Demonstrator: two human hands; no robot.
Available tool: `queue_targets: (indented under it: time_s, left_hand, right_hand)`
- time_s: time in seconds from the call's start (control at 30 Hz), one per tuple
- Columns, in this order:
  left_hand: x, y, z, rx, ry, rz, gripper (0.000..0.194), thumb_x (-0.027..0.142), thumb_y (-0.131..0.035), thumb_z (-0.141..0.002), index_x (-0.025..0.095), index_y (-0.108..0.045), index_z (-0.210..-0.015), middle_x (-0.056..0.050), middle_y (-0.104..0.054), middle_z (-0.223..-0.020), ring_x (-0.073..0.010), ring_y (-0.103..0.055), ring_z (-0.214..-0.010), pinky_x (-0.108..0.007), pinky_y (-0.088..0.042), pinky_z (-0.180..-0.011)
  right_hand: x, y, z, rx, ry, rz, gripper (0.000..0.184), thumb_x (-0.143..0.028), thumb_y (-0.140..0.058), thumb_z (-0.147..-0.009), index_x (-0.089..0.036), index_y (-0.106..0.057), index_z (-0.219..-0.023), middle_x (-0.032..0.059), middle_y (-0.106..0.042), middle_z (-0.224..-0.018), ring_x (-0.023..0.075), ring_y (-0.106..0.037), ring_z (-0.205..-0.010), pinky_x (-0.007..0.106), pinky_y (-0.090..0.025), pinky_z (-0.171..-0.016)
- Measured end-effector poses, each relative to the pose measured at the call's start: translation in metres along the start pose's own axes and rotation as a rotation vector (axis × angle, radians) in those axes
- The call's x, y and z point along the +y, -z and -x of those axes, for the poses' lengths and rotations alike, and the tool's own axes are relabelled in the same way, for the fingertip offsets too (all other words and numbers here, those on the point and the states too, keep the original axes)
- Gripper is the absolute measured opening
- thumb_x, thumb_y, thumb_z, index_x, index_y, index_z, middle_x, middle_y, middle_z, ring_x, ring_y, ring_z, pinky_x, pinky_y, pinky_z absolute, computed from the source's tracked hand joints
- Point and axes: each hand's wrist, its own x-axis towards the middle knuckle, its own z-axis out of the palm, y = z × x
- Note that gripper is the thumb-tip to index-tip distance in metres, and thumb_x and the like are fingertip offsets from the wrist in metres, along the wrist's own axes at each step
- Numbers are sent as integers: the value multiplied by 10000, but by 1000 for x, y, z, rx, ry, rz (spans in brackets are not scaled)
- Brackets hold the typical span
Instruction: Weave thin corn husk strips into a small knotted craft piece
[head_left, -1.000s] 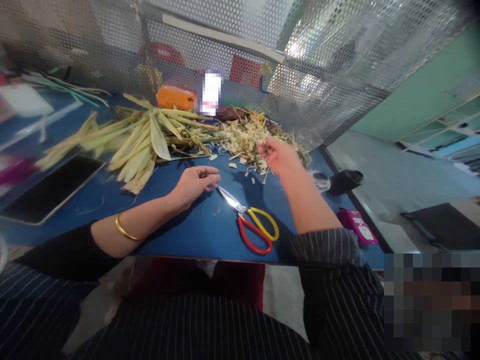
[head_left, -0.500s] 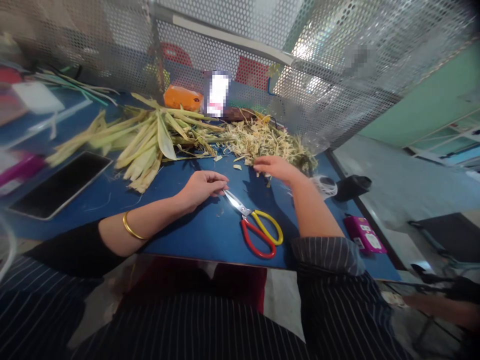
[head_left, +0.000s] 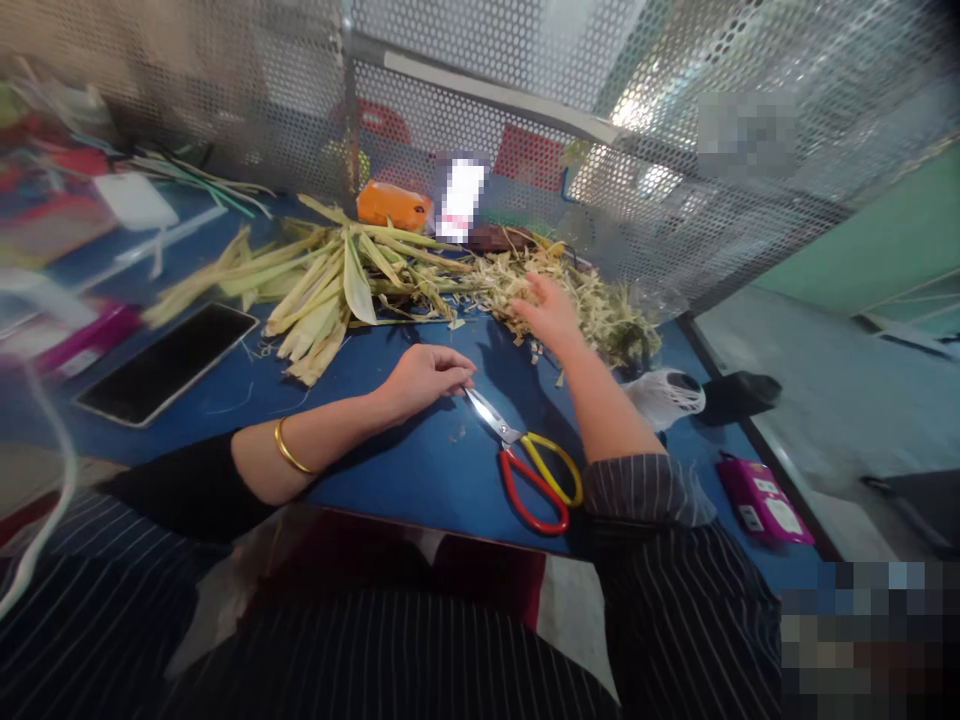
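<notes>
The scissors (head_left: 510, 434) lie flat on the blue table (head_left: 420, 475) between your forearms, handle loops toward you near the table's edge and blades together. Their long axis slants away from you to your left, so the tip points at your left hand (head_left: 424, 382) and sits right at its fingertips; you may be touching it, but I cannot tell. That hand is the nearer one to the blades, its thumb and fingers drawn together; whether something small is pinched there, I cannot tell. To your right, past your sleeve, is a purple pack (head_left: 765, 500), its contents hidden.

Farther off, your right hand (head_left: 553, 312) is well apart from the scissors, beyond their handles, with its fingers apart over the pile of shredded pale husk (head_left: 611, 325); contact is unclear. Left of that pile, long dry leaves (head_left: 300, 295) fan across the table, some of their ends pointing back toward you. Behind them sits an orange packet (head_left: 390, 205), its contents also hidden, in front of the perforated metal screen (head_left: 480, 110).
</notes>
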Motion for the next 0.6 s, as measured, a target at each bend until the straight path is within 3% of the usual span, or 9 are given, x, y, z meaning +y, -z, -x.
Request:
queue_targets:
  time_s: [0.03,0.1,0.2,0.27,0.3,0.4,0.43,0.5,0.6]
  left_hand:
    - [0,1,0,-4,-9,-18,184,206,-607,-799,107,-704,-920,-81,-720,-789,-94,-614,-609,-238,-497,-617]
    - [0,3,-2,-19,-51,-73,202,232,-594,-805,107,-706,-916,-80,-719,-787,-102,-622,-613,-241,-501,-618]
    - [0,9,-5,-42,-152,-251,220,270,-579,-808,127,-725,-888,-70,-724,-774,-128,-644,-630,-261,-506,-638]
    - [2,18,-9,-9,-219,-444,220,261,-564,-813,152,-742,-883,-63,-735,-798,-149,-662,-676,-281,-505,-684]
    - [3,23,-11,33,-246,-571,221,249,-559,-813,170,-750,-891,-61,-742,-830,-167,-672,-734,-293,-502,-717]
    - [8,42,-19,271,-311,-1010,275,216,-517,-836,207,-748,-986,-76,-731,-1025,-243,-659,-957,-344,-487,-791]
    - [9,49,-22,329,-298,-1139,295,209,-495,-849,200,-739,-1016,-96,-715,-1066,-266,-651,-990,-357,-488,-783]
    - [10,59,-29,377,-216,-1325,309,206,-473,-860,163,-722,-1037,-138,-695,-1082,-298,-658,-967,-367,-496,-734]
    - [9,69,-37,345,-101,-1459,303,228,-481,-863,110,-716,-1013,-175,-693,-1028,-319,-663,-945,-359,-500,-706]
  right_hand:
    - [1,1,-1,57,-6,44,290,-232,-653,-747,-139,-705,-1017,98,-723,-1032,233,-660,-988,431,-484,-960]
    - [0,2,5,-57,3,71,243,-246,-625,-769,-137,-728,-960,85,-739,-927,229,-674,-884,433,-508,-899]
    - [-9,-2,23,-552,85,-37,269,-285,-650,-771,-207,-733,-1014,47,-741,-1019,202,-666,-950,404,-494,-937]
    - [-12,-5,29,-720,86,-97,313,-314,-639,-796,-249,-710,-1094,35,-703,-1162,197,-633,-1070,401,-459,-997]
    - [-11,-6,29,-665,70,-62,332,-313,-651,-789,-248,-704,-1110,44,-683,-1204,209,-615,-1109,413,-442,-1016]
    - [-6,-2,24,-224,11,144,339,-258,-698,-727,-189,-714,-1059,96,-693,-1151,252,-619,-1068,457,-440,-992]
    - [-5,0,24,-136,-2,154,319,-254,-687,-732,-174,-716,-1040,97,-710,-1091,248,-636,-1014,453,-459,-958]
    - [-6,7,30,-107,-6,82,283,-292,-636,-779,-165,-715,-1019,76,-733,-976,219,-659,-891,418,-498,-870]
    - [-17,15,54,-134,27,105,283,-332,-642,-776,-180,-721,-1001,64,-738,-965,206,-651,-853,393,-497,-832]
